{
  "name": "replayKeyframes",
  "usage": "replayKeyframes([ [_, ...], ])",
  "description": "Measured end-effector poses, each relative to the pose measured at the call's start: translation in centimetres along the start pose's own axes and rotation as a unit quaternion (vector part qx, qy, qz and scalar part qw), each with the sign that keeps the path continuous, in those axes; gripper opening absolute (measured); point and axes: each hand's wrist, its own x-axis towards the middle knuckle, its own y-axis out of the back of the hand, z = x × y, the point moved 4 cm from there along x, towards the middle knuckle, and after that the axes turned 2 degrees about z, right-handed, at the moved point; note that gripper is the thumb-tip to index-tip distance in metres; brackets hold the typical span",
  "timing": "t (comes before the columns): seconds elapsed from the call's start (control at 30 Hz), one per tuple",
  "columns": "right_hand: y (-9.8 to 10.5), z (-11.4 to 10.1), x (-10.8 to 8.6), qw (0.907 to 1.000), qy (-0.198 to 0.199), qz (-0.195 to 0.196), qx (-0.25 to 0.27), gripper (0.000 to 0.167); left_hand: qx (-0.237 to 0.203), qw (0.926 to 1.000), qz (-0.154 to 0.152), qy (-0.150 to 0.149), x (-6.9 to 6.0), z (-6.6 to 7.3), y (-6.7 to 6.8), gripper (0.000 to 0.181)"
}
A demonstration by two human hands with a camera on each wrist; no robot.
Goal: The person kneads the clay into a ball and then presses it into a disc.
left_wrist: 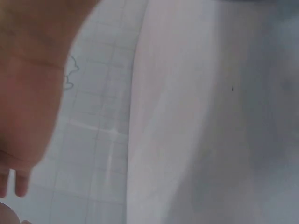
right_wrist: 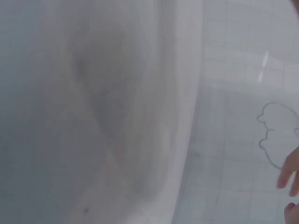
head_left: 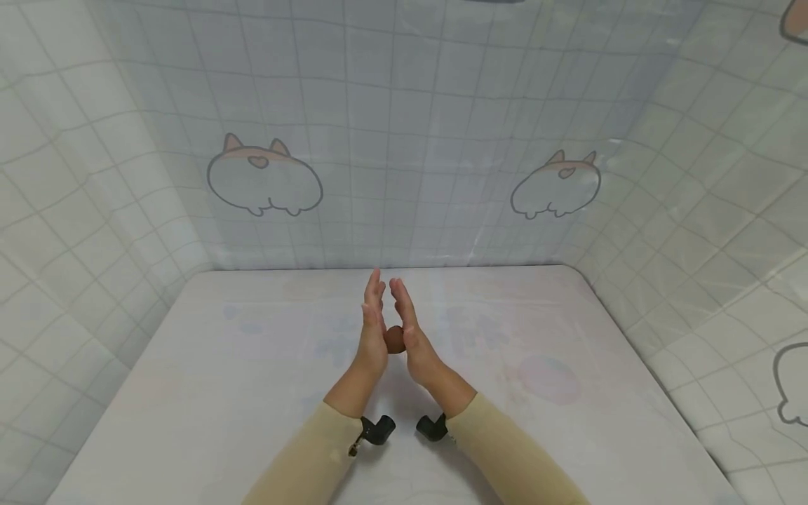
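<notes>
A small round brown ball (head_left: 395, 340), smooth and perhaps of clay, sits between two upright palms in the head view. On its left side my left hand (head_left: 374, 340) presses with the palm, fingers straight and pointing away from me. My right hand (head_left: 418, 347) presses from the right, its fingers also extended, tips leaning towards the left hand's. Both hands are raised over the table. In the left wrist view the left hand (left_wrist: 28, 112) shows large at the left edge. Only some fingers (right_wrist: 290, 170) enter the right wrist view at its right edge. Neither wrist view shows the ball.
Beneath the hands lies a white table (head_left: 221, 393) with faint coloured blotches. Grid-patterned sheets with cartoon corgi drawings (head_left: 265, 175) hang behind it and at both sides. Small black devices (head_left: 379, 430) are strapped at both wrists, below cream sleeves (head_left: 309, 449).
</notes>
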Motion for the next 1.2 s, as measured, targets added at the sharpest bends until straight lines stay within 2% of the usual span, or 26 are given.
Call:
replayKeyframes([
  [0.17,-0.3,-0.8,0.1,0.9986,-0.011,0.002,0.051,0.086,0.008,0.9991,0.023,0.036,0.2,-0.9,0.5,0.094],
  [0.27,-0.3,-1.2,0.3,0.9974,-0.017,0.003,0.071,0.087,0.019,0.9979,0.026,0.056,0.1,-1.7,0.8,0.092],
  [0.47,0.3,-1.5,0.7,0.9969,-0.03,0.027,0.068,0.089,0.055,0.9948,-0.018,0.083,-0.6,-2.8,0.4,0.08],
  [0.63,1.0,-1.3,0.9,0.996,-0.06,0.061,0.026,0.09,0.066,0.9943,-0.046,0.07,-1.4,-2.6,-0.3,0.08],
  [0.77,1.6,-0.7,1.0,0.9922,-0.091,0.085,-0.009,0.089,0.054,0.9953,-0.073,0.034,-2.0,-2.2,-0.8,0.087],
  [0.87,1.7,-0.2,1.0,0.9903,-0.108,0.087,-0.005,0.09,0.028,0.9957,-0.084,0.026,-2.1,-1.9,-1.1,0.091],
  [1.07,1.3,0.6,0.8,0.9913,-0.115,0.063,0.007,0.09,-0.017,0.9975,-0.065,0.023,-1.6,-1.0,-1.0,0.094],
  [1.2,1.0,0.6,0.9,0.9945,-0.088,0.055,0.012,0.088,-0.038,0.9981,-0.043,0.021,-1.1,-0.6,-0.8,0.094],
])
